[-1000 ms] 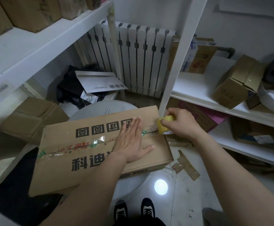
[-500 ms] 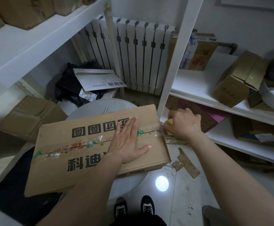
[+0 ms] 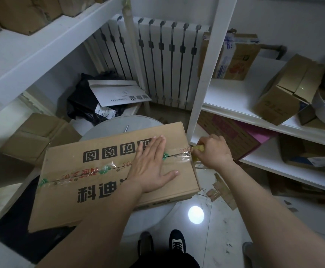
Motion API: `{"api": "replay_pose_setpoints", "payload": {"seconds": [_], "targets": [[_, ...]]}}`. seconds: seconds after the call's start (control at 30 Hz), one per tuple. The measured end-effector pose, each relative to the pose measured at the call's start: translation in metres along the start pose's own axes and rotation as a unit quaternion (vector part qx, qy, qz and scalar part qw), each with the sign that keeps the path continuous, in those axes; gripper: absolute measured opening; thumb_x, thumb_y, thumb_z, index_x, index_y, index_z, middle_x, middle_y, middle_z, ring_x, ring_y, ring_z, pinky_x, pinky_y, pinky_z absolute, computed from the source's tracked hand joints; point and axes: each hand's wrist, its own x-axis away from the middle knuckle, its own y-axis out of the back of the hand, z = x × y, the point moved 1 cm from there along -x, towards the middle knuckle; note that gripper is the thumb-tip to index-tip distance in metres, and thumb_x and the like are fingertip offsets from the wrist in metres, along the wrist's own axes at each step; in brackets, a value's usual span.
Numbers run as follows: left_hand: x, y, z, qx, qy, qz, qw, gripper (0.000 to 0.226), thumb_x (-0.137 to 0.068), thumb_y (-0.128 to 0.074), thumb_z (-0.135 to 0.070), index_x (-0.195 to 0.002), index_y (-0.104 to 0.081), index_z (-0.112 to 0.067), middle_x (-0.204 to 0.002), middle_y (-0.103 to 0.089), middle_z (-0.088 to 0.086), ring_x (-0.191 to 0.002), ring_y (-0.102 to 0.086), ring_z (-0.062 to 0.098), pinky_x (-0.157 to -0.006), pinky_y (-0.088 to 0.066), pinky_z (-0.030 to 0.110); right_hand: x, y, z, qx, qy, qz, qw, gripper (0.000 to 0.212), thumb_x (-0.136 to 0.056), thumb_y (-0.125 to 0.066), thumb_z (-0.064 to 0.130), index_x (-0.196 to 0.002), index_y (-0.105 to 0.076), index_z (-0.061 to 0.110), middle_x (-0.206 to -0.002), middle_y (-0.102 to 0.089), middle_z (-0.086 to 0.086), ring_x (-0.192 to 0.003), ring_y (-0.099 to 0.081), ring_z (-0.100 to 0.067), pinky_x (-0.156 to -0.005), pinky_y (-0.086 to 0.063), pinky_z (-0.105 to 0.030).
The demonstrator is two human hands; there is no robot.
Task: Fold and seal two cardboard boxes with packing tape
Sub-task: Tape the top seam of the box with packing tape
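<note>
A large brown cardboard box with black printed characters lies closed on a round white table. Clear tape with red and green print runs along its centre seam. My left hand lies flat, fingers straight, pressing the box top over the seam. My right hand grips a yellow tape dispenser at the box's right edge, where the tape bends over the corner. Most of the dispenser is hidden by my fingers.
White shelving stands left and right, its upright post just behind the box's right corner. A small open box sits on the right shelf. A flattened box lies at left. Cardboard scraps litter the tiled floor.
My right hand has pulled the dispenser to the right, off the box top and down past the right edge. The left hand stays flat on the seam.
</note>
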Motion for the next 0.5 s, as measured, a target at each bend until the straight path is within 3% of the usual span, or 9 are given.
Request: {"api": "replay_pose_setpoints", "payload": {"seconds": [0.17, 0.5], "targets": [[-0.007, -0.003, -0.017, -0.053, -0.086, 0.037, 0.994, 0.079, -0.092, -0.013, -0.071, -0.153, 0.018, -0.031, -0.158, 0.029, -0.013, -0.144, 0.033, 0.019, -0.117, 0.017, 0.045, -0.004, -0.003, -0.001, 0.016, 0.022, -0.021, 0.999, 0.033, -0.094, -0.054, 0.044, -0.114, -0.064, 0.020, -0.114, -0.057, -0.008, -0.112, -0.047, -0.027, -0.098, -0.036, -0.036], [0.003, -0.006, -0.002, -0.071, -0.062, 0.061, 0.994, 0.074, -0.095, -0.008, -0.066, -0.151, 0.023, -0.031, -0.156, 0.032, -0.015, -0.142, 0.035, 0.019, -0.116, 0.019, 0.044, -0.007, -0.009, 0.014, 0.021, 0.070, -0.017, 0.997, 0.033, -0.094, -0.054, 0.047, -0.112, -0.063, 0.020, -0.113, -0.055, -0.006, -0.112, -0.044, -0.024, -0.096, -0.036, -0.034]]}}
